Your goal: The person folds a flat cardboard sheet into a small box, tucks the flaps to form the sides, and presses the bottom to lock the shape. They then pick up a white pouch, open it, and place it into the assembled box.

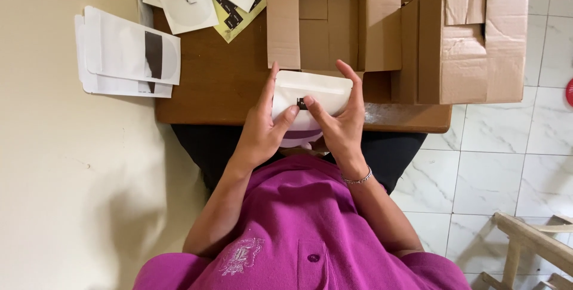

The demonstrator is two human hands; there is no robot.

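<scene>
Pouch point(310, 96), white; gripped by both hands | wooden table point(221, 87); white tiled floor point(507, 146); cardboard box point(334, 18)

A magenta short-sleeved polo shirt point(298, 230) is worn; a pale embroidered crest point(240, 257) is seen on the chest; a matching button point(313, 258) is noted; a thin silver chain bracelet point(359, 179) is worn on the right wrist; dark trousers point(391, 152) are visible.

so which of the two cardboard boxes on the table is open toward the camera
The brown cardboard box directly beyond the hands, flaps spread and bare inside showing. The other brown cardboard box, to its right, shows only a patched outer side.
</scene>
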